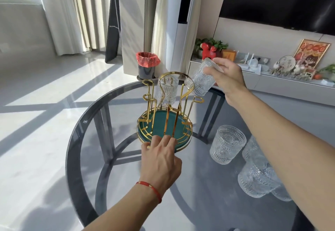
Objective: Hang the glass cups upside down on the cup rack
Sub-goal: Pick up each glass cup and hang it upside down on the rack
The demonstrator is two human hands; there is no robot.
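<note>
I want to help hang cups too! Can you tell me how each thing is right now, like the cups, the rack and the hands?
Cup rack: upright on the glass table, one cup hung.
Hung cup: upside down on a prong.
Held cup: tilted, mouth down, beside the rack top.
Right hand: gripping the held cup.
Left hand: open, fingers on the rack's base.
Waiting cups: upright on the table.

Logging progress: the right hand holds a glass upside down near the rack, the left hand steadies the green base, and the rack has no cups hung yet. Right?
Not quite: the head view shows one glass cup already hanging upside down on the rack. Otherwise correct: the right hand holds an inverted glass, and the left hand rests on the green base.
</note>
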